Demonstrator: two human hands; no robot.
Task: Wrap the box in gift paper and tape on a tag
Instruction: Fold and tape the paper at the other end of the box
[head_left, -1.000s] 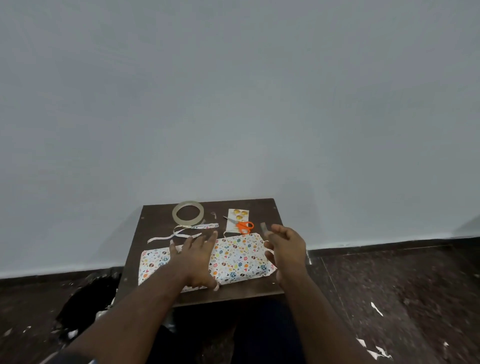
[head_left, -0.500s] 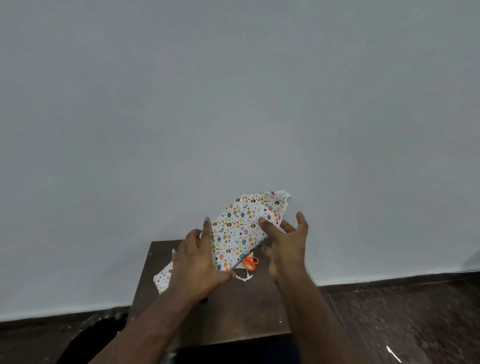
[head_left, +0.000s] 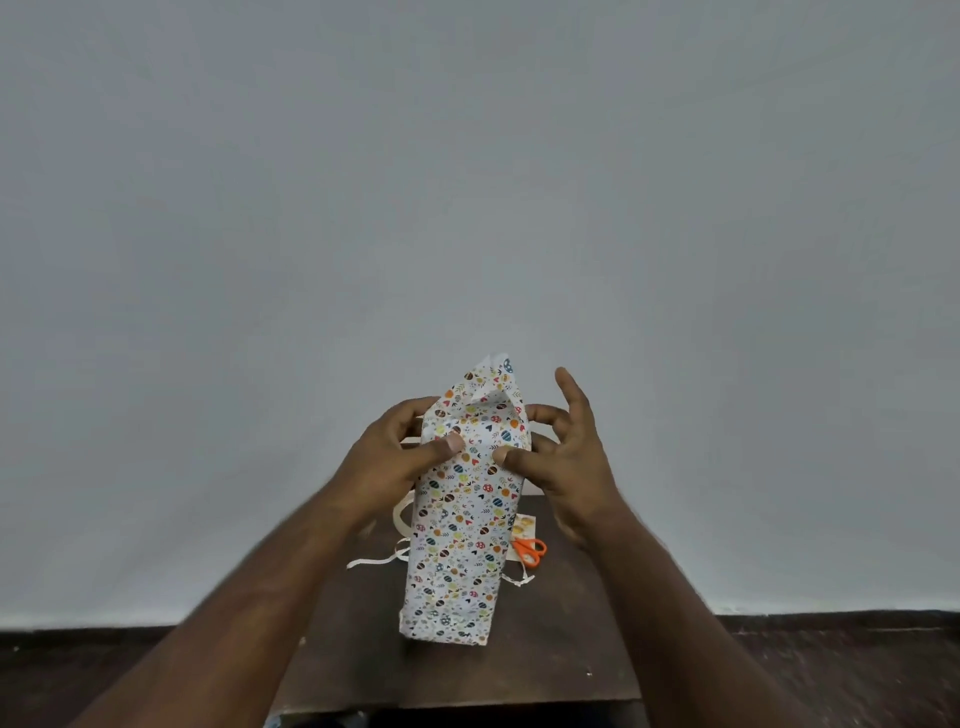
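Patterned gift paper, white and dotted with small coloured ovals, hearts and sprigs, covers the one box (head_left: 460, 525), which stands upright on its short end on the dark brown wooden surface (head_left: 561, 654). The box is tall and narrow; its paper is slightly creased, and at the top the loose end rises to a folded point. Two bare hands hold it near the upper end. The left hand (head_left: 387, 462) has its grip closed on the box, thumb pressed flat on the near face and fingers curled round the left side. The right hand (head_left: 569, 462) pinches the right edge with thumb and curled fingers, while its index finger points up, free of the paper.

Behind the box lie one pair of scissors (head_left: 530, 551) with orange plastic handles, one small card (head_left: 523, 526) printed with yellow shapes, partly hidden, and a roll of clear tape (head_left: 401, 517), of which only a curved part shows. Thin pale paper strips (head_left: 371, 561) curl to the left of the box, and another scrap lies at its right. A plain grey wall rises behind.
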